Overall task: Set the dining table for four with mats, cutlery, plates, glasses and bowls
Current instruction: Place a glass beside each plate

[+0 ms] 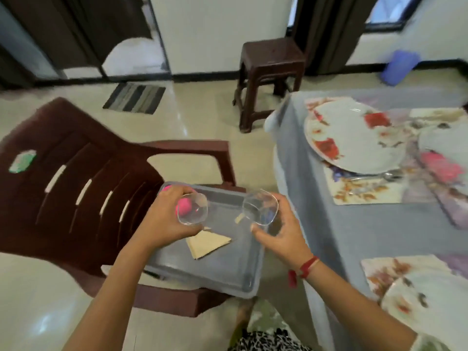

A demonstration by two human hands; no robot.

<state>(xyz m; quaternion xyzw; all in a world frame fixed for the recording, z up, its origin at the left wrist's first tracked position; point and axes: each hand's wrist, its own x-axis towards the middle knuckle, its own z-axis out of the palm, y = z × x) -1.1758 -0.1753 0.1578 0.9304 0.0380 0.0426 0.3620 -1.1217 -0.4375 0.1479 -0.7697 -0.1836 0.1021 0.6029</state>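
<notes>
My left hand point(168, 219) grips a clear square-rimmed glass point(193, 210) over the grey plastic tray point(228, 274) that sits on a brown chair. My right hand point(281, 235) holds a second clear glass point(260, 207) above the tray's right side. Something pink point(183, 207) shows behind the left glass; what it is I cannot tell. To the right stands the dining table point(329, 224) under a grey cloth, with floral mats point(364, 192). A floral plate point(352, 138) lies on the far mat with cutlery point(387, 176) beside it. Another plate point(428, 300) lies on the near mat.
A folded beige paper point(209, 243) lies in the tray. The brown plastic chair point(76, 178) stands left of the table. A dark stool point(271, 72) stands beyond the table corner. A striped doormat point(134, 97) lies on the floor. A third plate point(448, 143) is at the right edge.
</notes>
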